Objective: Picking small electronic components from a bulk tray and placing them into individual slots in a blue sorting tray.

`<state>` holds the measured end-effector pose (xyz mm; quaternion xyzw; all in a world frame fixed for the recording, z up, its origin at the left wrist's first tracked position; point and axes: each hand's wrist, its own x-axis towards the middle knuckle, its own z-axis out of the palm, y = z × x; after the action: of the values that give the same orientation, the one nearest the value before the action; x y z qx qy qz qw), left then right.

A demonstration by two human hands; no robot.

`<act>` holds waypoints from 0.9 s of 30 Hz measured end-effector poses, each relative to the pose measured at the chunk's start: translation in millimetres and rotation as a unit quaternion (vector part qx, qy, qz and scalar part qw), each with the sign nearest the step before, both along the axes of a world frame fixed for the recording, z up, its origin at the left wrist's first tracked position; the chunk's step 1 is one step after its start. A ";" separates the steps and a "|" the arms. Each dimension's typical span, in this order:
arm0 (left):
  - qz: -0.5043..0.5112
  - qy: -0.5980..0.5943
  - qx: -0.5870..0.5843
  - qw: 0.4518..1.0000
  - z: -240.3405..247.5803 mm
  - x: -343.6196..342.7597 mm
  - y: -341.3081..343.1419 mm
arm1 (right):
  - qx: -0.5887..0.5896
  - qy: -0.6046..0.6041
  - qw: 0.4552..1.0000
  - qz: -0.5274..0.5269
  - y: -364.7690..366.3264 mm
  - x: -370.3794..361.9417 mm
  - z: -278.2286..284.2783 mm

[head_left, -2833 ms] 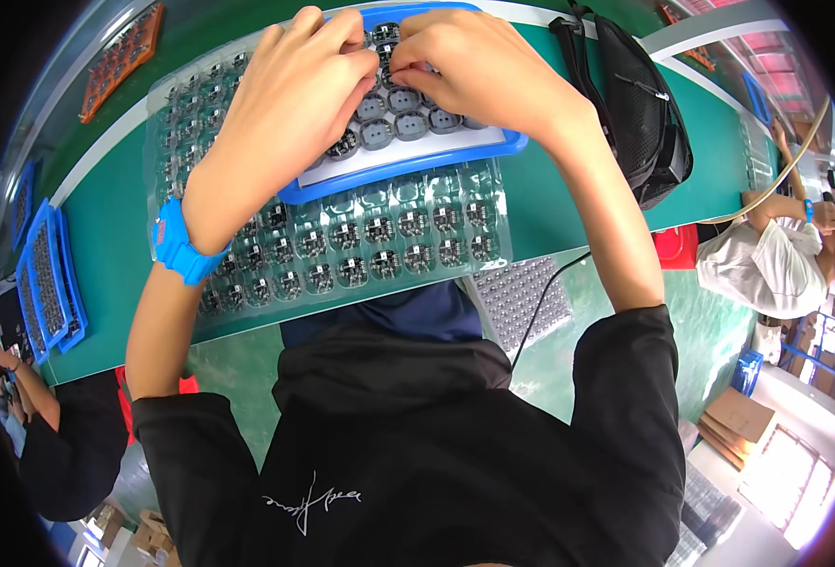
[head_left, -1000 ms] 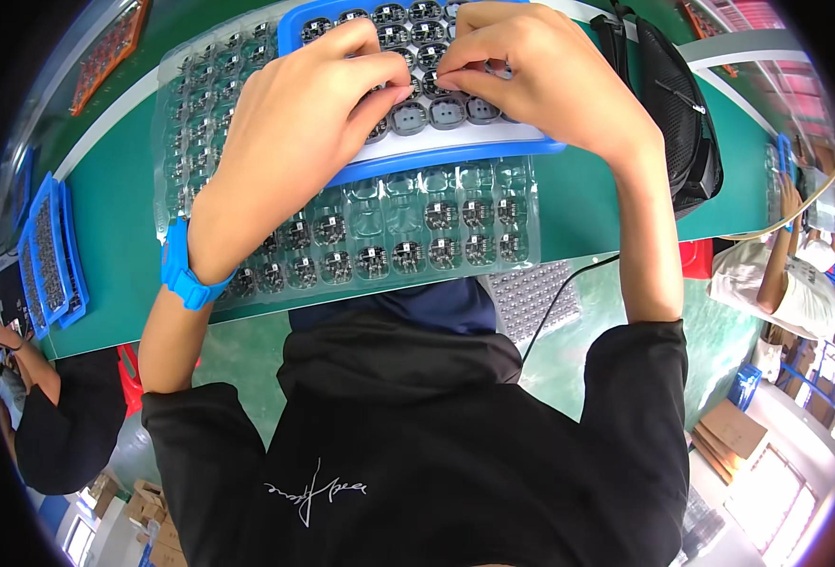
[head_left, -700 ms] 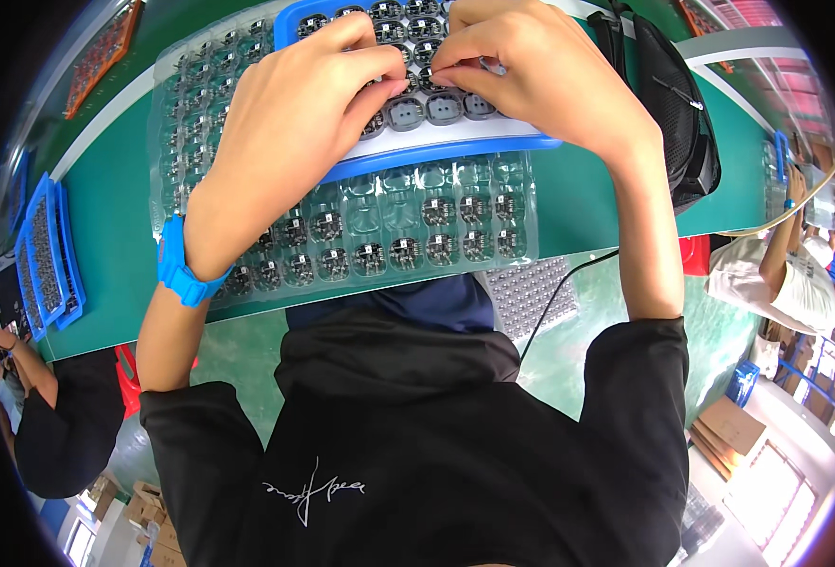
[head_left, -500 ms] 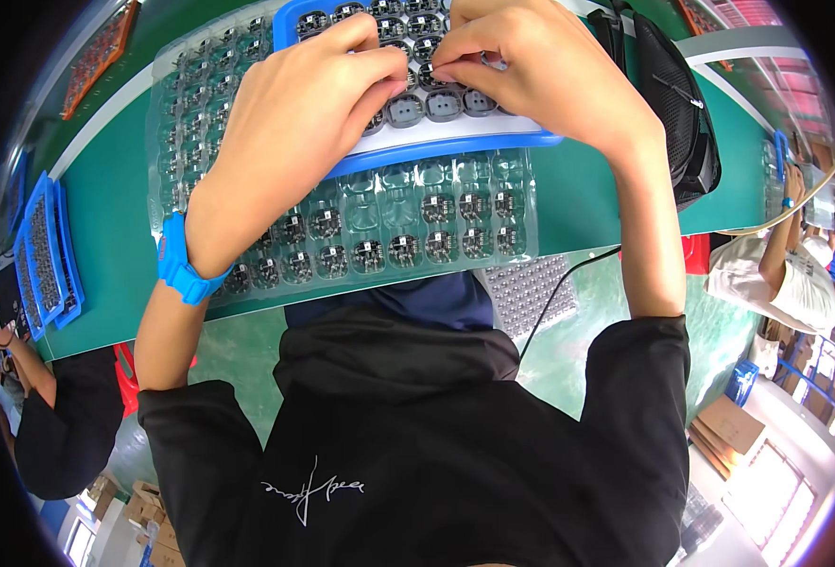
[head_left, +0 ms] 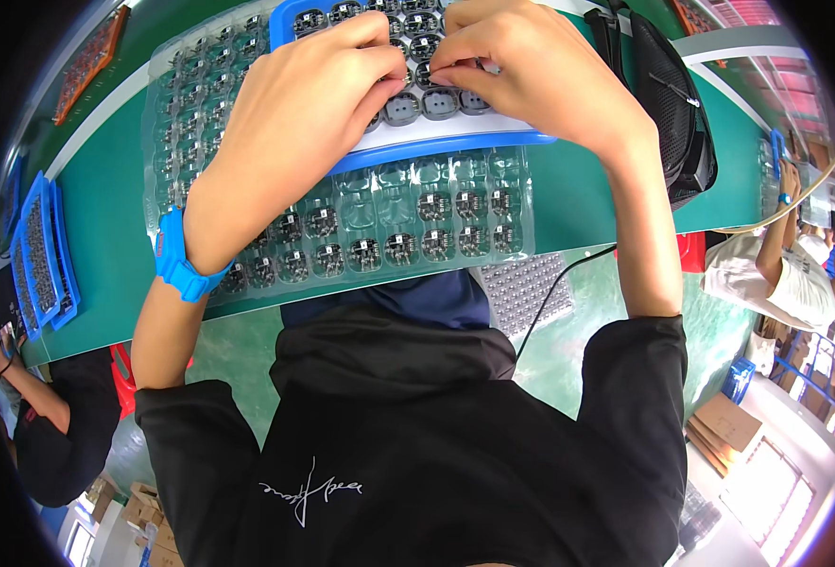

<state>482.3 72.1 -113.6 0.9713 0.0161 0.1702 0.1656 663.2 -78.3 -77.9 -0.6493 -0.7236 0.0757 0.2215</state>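
Both of my hands work over a blue-rimmed tray (head_left: 436, 146) holding rows of small rounded grey cases, many with black circuit boards in them. My left hand (head_left: 309, 109) is closed, thumb and fingertips pinched together beside a board in the middle rows. Close to its right, my right hand (head_left: 540, 80) pinches at a case with a circuit board (head_left: 425, 75); whatever lies between the fingertips of either hand is too small or hidden. Just in front of them, a grey case (head_left: 439, 104) shows holes and no board. A blue band (head_left: 186, 265) circles my left wrist.
Under the tray lies a clear plastic blister tray (head_left: 361, 269) with circuit boards in many pockets. A black mesh bag (head_left: 677, 113) stands right on the green table (head_left: 105, 217). Stacked blue trays (head_left: 53, 255) sit far left. Other people work at both sides.
My hands stay at nearly the same spot on the tray, with only slight finger shifts. The whole view has slid a little. At the far left, another person's arm has moved.
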 end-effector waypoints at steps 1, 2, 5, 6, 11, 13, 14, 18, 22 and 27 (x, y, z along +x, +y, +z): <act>0.002 0.002 0.011 1.000 0.1 -0.9 0.3 | -0.001 -0.001 1.000 0.001 1.1 -1.9 -0.7; 0.003 0.005 0.024 1.000 0.8 -0.3 -0.4 | -0.017 -0.018 1.000 -0.009 1.2 -2.5 -2.9; 0.003 0.011 0.012 1.000 2.7 -2.3 -2.5 | -0.007 -0.049 0.998 -0.024 -1.0 -7.4 -4.8; 0.007 0.013 0.011 1.000 5.2 -8.0 -3.4 | 0.019 -0.063 0.997 -0.032 -2.8 -11.2 -4.9; -0.028 0.034 -0.071 0.997 33.3 -71.0 -5.2 | 0.053 0.015 0.997 -0.053 -48.9 -39.8 -12.5; -0.011 0.105 -0.096 0.990 31.4 -95.9 -15.1 | -0.027 0.066 0.997 -0.036 -65.1 -53.7 -19.7; 0.009 0.173 -0.121 0.977 28.8 -104.4 -20.8 | -0.051 0.056 0.996 -0.038 -69.2 -60.3 -23.7; 0.062 0.208 -0.078 0.973 9.5 -113.1 -34.3 | -0.141 0.034 0.987 -0.069 -70.6 -74.1 -39.9; 0.064 0.197 -0.048 0.977 5.2 -108.4 -36.9 | -0.092 0.049 0.992 -0.072 -66.5 -72.4 -48.2; 0.067 0.058 -0.113 0.990 28.1 -95.7 -34.7 | 0.083 0.079 0.993 -0.031 -59.5 -35.2 -26.2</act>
<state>386.6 37.4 -85.5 0.9512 0.1102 0.1211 0.2614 628.1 -137.8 -104.2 -0.6427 -0.6873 0.0598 0.3331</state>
